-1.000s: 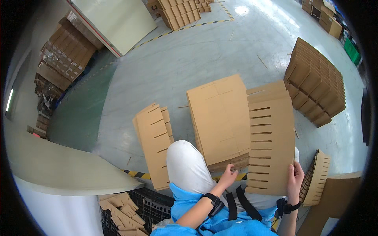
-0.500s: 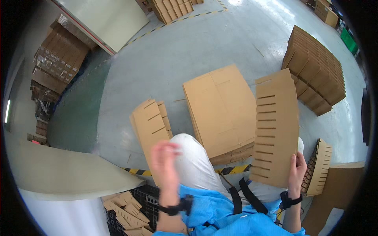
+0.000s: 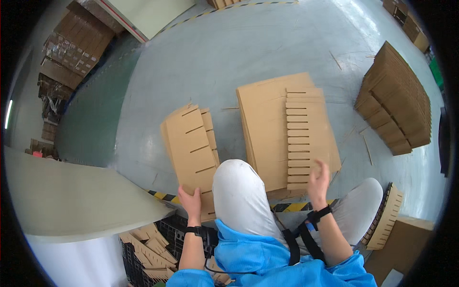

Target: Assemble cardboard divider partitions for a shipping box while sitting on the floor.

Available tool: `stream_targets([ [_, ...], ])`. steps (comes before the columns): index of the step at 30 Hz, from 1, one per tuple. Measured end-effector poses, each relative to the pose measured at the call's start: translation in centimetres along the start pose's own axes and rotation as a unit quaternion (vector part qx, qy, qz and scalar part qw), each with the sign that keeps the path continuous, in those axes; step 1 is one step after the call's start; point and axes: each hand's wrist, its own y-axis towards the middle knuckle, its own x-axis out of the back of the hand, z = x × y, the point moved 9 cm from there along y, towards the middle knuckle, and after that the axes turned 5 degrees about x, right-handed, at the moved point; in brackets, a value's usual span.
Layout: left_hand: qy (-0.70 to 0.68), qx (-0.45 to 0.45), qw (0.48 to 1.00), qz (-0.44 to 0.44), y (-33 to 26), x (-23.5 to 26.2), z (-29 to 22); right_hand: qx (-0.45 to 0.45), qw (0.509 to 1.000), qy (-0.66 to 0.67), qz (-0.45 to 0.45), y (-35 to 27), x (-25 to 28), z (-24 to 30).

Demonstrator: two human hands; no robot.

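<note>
At the left, a stack of slotted cardboard dividers [image 3: 193,138] with a few widely spaced cuts leans beside my knee. My left hand [image 3: 191,203] is closed on the near left edge of its top divider, thumb on the upper face. A comb-like cardboard divider [image 3: 311,129], its row of slots facing left, lies on a pile of large flat cardboard sheets [image 3: 263,119] in front of me. My right hand [image 3: 318,184] is over the near end of that divider, fingers apart and curled, holding nothing; whether it touches the board I cannot tell.
A tall stack of assembled cardboard partitions [image 3: 394,100] stands on the floor at the right. Another slotted bundle [image 3: 385,217] leans by a cardboard box [image 3: 404,244] at near right. Cardboard scraps [image 3: 150,246] lie on a black pallet [image 3: 174,234] at near left. Wrapped cartons [image 3: 79,48] stand far left.
The comb-like divider has gone from my right hand onto the large sheets, and that hand has let go. My left hand has come down to the left stack's edge and gripped it.
</note>
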Motion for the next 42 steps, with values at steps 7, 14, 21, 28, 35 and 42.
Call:
stream_targets([
  [7, -0.016, 0.018, 1.0, -0.003, 2.7, 0.9, -0.6, -0.158, 0.828, 0.253, 0.476, -4.2, -21.8, 9.0],
  [14, -0.116, 0.118, 0.986, 0.035, 3.7, 1.7, -1.4, -0.373, 0.669, 0.284, 0.577, -9.3, -26.7, 7.6],
  [21, -0.138, 0.016, 0.973, 0.187, 6.3, 2.1, -5.9, -0.321, 0.735, 0.276, 0.53, -7.0, -26.2, 8.2],
  [28, -0.077, -0.036, 0.996, 0.002, 9.4, 19.3, -9.3, -0.297, 0.775, 0.379, 0.409, -2.3, -18.5, 12.5],
  [35, -0.376, 0.159, 0.885, 0.225, -5.5, 13.2, -10.7, -0.126, 0.731, 0.553, 0.379, -1.5, -8.0, 22.7],
  [42, -0.194, 0.006, 0.893, 0.405, -17.4, 6.1, -12.2, -0.06, 0.825, 0.55, 0.118, 6.4, -1.7, 19.8],
])
